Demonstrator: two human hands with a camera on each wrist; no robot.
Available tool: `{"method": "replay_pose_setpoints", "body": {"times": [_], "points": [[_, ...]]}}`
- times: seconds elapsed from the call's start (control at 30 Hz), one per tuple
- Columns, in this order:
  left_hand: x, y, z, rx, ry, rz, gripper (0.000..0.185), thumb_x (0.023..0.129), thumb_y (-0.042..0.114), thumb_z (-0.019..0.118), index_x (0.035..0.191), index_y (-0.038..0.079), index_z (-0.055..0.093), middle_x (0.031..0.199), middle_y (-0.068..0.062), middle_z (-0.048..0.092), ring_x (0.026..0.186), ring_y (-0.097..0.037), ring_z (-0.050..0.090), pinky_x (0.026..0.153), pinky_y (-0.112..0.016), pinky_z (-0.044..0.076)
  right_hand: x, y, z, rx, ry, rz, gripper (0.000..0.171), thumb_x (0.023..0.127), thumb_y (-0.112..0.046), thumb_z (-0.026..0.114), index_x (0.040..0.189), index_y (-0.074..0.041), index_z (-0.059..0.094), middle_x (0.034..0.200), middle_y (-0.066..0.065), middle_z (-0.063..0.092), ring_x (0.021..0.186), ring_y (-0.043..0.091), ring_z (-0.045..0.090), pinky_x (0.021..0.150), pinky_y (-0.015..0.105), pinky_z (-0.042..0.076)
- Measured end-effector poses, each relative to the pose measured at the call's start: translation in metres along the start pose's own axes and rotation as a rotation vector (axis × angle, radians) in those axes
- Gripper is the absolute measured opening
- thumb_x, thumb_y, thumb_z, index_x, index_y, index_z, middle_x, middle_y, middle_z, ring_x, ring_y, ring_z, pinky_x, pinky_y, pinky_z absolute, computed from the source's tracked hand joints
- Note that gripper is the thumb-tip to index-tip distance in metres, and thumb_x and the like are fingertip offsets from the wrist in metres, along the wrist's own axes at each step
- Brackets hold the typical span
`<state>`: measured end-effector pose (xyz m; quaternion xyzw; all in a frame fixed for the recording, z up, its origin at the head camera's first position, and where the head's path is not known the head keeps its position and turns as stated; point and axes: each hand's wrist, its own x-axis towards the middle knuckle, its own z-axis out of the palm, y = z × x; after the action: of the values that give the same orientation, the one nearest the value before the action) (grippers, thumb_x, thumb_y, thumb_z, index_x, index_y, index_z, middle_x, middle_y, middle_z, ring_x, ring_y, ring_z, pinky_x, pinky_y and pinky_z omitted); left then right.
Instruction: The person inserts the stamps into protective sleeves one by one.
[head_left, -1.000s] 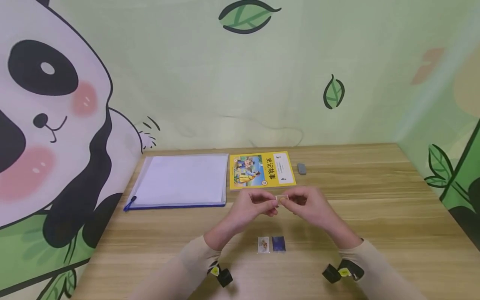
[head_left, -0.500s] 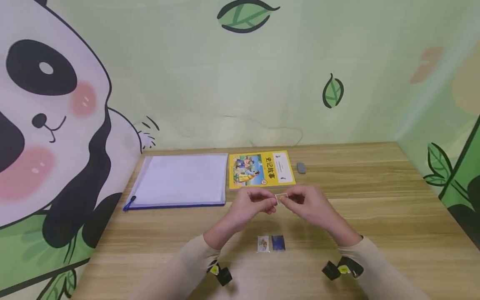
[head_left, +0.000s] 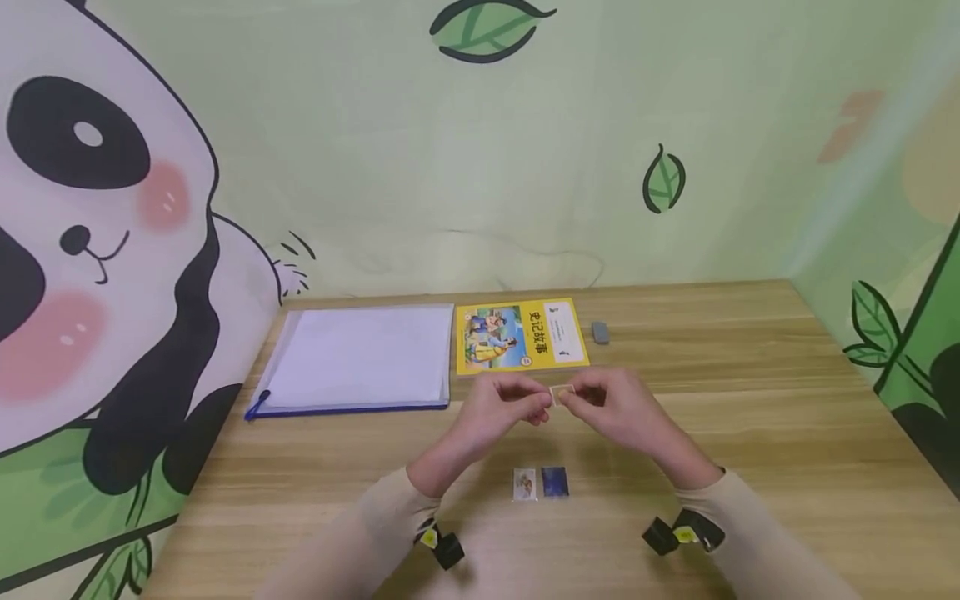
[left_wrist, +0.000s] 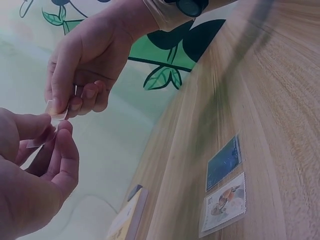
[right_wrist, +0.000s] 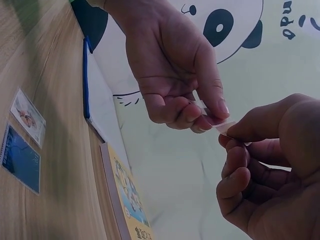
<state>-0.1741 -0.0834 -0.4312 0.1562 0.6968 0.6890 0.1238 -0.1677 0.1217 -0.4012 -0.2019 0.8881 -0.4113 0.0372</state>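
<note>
Above the table, my left hand point(head_left: 501, 408) and right hand point(head_left: 618, 408) meet fingertip to fingertip. My right hand pinches a small white-bordered stamp point(head_left: 562, 392) between thumb and forefinger. Thumb and fingers of my left hand pinch a small clear sleeve point(right_wrist: 204, 107) at the stamp's left edge; in both wrist views the fingers hide most of it, and I cannot tell how far the stamp sits inside. Below the hands, two stamps in clear sleeves lie side by side on the table: a white one with an animal picture point(head_left: 525, 484) and a dark blue one point(head_left: 555, 482).
A white zip document pouch point(head_left: 360, 358) with a blue edge lies at the back left of the wooden table point(head_left: 720, 350). Beside it are a yellow book point(head_left: 562, 333) and a small grey block point(head_left: 600, 332). A panda-printed backdrop stands behind.
Both hands stay nearly in place, still pinching the stamp and sleeve, with only a slight shift of the stamp between them. The whole head view has moved a little.
</note>
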Motion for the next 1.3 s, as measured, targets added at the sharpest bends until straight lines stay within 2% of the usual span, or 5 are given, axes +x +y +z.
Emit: {"method": "replay_pose_setpoints", "body": {"times": [0.37,0.73,1.0,1.17,1.3], "points": [[-0.0002,0.0022,-0.0011,0.063,0.034,-0.014,0.015,0.090,0.009,0.070,0.100,-0.001,0.073,0.092,-0.019,0.072,0.071,-0.015,0.069,0.071,-0.034,0.062,0.0014,-0.0011,0.0017,-0.036,-0.011,0.001,0.010,0.092,-0.022,0.068,0.087,-0.016,0.073,0.073,-0.004,0.062,0.066,0.014,0.052,0.056,0.023,0.047],[0.0008,0.0026,-0.0002,0.116,0.035,-0.004,0.014,0.089,0.012,0.071,0.098,0.002,0.074,0.090,-0.012,0.073,0.070,-0.015,0.069,0.069,-0.031,0.062,0.0024,-0.0003,0.0001,-0.048,-0.028,-0.023,0.011,0.093,-0.022,0.067,0.085,-0.017,0.072,0.069,-0.004,0.058,0.064,0.014,0.050,0.054,0.022,0.043],[-0.0001,0.0027,-0.0004,0.073,0.015,-0.010,0.015,0.090,0.008,0.069,0.102,-0.001,0.072,0.097,-0.024,0.070,0.071,-0.015,0.069,0.071,-0.033,0.062,0.0020,-0.0003,0.0007,-0.064,-0.027,-0.034,0.013,0.093,-0.023,0.066,0.082,-0.018,0.070,0.068,-0.004,0.056,0.064,0.014,0.049,0.054,0.022,0.042],[0.0000,0.0032,-0.0006,0.072,0.017,-0.011,0.016,0.090,0.008,0.069,0.103,-0.001,0.072,0.101,-0.027,0.069,0.072,-0.015,0.069,0.071,-0.033,0.062,0.0008,-0.0001,0.0042,-0.024,0.022,-0.007,0.010,0.092,-0.024,0.068,0.091,-0.014,0.071,0.072,-0.003,0.060,0.064,0.015,0.051,0.054,0.022,0.045],[-0.0001,0.0047,-0.0012,0.059,0.022,-0.003,0.017,0.091,0.008,0.069,0.104,-0.003,0.071,0.101,-0.029,0.068,0.072,-0.015,0.069,0.072,-0.032,0.062,-0.0007,0.0008,0.0067,0.017,0.072,-0.022,0.011,0.092,-0.024,0.068,0.097,-0.014,0.072,0.073,-0.003,0.062,0.064,0.015,0.052,0.052,0.021,0.045]]}}
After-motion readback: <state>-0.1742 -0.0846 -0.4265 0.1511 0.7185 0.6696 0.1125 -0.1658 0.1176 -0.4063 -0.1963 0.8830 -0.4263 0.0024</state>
